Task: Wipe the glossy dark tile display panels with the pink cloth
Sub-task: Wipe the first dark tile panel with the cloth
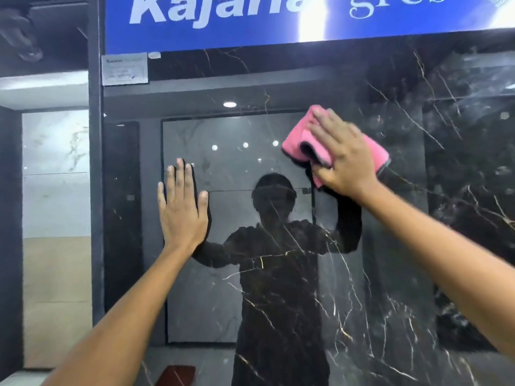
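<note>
Showroom, dim, reflected in upright dark glossy panel [278, 274] with pale veins; blue sign [250, 23] above, white label [124, 69] at top left corner. Pink cloth [303, 137] bunched against panel, upper right of centre, long axis slanting down to the right. Right hand [344, 157] flat on cloth, fingers spread, pressing rather than clenching. Left hand [182, 207] lower left, well apart from cloth, palm flat on bare panel, fingers straight, holding nothing. Much panel left below and leftward; likely next sweep that way.
</note>
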Action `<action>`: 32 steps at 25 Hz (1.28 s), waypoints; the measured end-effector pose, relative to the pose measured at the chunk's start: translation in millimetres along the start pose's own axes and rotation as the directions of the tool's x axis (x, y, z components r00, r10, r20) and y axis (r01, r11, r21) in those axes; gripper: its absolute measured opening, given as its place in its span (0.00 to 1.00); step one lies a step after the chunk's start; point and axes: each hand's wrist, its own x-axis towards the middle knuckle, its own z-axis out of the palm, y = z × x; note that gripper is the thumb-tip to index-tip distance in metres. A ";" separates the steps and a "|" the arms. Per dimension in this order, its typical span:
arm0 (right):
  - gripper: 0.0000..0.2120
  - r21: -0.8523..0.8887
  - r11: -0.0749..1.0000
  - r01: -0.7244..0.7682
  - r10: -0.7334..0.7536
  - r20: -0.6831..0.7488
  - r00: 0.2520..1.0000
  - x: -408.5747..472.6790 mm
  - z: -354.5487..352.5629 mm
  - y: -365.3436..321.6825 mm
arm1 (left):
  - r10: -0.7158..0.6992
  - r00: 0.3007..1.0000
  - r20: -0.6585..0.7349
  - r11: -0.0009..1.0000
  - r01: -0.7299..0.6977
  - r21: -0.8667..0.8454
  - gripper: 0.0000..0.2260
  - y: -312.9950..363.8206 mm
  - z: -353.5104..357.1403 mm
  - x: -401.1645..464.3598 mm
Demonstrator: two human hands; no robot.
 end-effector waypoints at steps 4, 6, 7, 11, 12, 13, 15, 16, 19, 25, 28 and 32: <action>0.33 0.092 0.941 0.325 -0.334 0.115 0.936 -110.5 33.5 -94.5 | 0.003 1.000 0.004 1.000 -0.003 0.002 0.28 -0.6 -0.1 -1.5; 0.30 0.093 0.915 0.392 -0.401 0.121 0.908 -93.4 35.1 -85.7 | 0.036 0.999 0.014 0.999 -0.035 -0.026 0.28 -1.8 -3.5 1.0; 0.29 0.080 0.949 0.304 -0.309 0.053 0.950 -67.7 35.6 -74.4 | 0.054 0.998 0.011 0.996 -0.053 -0.066 0.28 -5.6 -7.6 2.4; 0.30 0.021 0.996 -0.092 0.094 -0.086 0.992 75.6 19.6 -39.4 | -0.026 0.998 -0.056 0.992 0.019 -0.121 0.27 -52.9 -21.2 7.1; 0.32 0.037 0.993 -0.113 0.116 -0.082 0.990 98.1 20.3 -48.9 | -0.030 0.999 -0.041 0.996 0.026 -0.082 0.28 -65.5 -21.5 6.6; 0.33 0.057 0.995 -0.087 0.091 -0.067 0.994 107.7 26.7 -66.3 | -0.010 1.000 -0.015 0.999 0.009 -0.044 0.29 -74.8 -19.3 5.6; 0.34 0.077 0.991 0.108 -0.107 -0.016 0.994 80.6 49.4 -113.8 | 0.040 0.999 0.012 0.999 -0.040 -0.017 0.29 -84.1 -13.0 1.4; 0.33 0.093 0.965 0.244 -0.247 0.031 0.968 47.7 61.0 -139.7 | 0.056 0.998 0.007 0.998 -0.056 -0.022 0.28 -85.7 -11.3 0.6; 0.31 0.207 0.773 0.600 -0.635 0.254 0.730 -50.8 68.5 -178.9 | 0.086 0.996 -0.013 0.994 -0.086 -0.062 0.27 -87.7 -12.3 2.0; 0.33 0.032 0.974 0.226 -0.228 0.102 0.968 76.4 40.2 -89.4 | 0.087 0.995 -0.037 0.993 -0.090 -0.070 0.26 -88.8 -7.6 1.5; 0.33 0.055 0.983 0.175 -0.178 0.052 0.983 79.4 56.7 -135.3 | 0.091 0.995 -0.039 0.991 -0.095 -0.092 0.27 -90.1 -7.9 0.4; 0.31 0.183 0.812 0.554 -0.583 0.256 0.771 -85.5 68.4 -192.2 | 0.089 0.996 -0.030 0.992 -0.091 -0.090 0.26 -87.0 -11.5 -0.5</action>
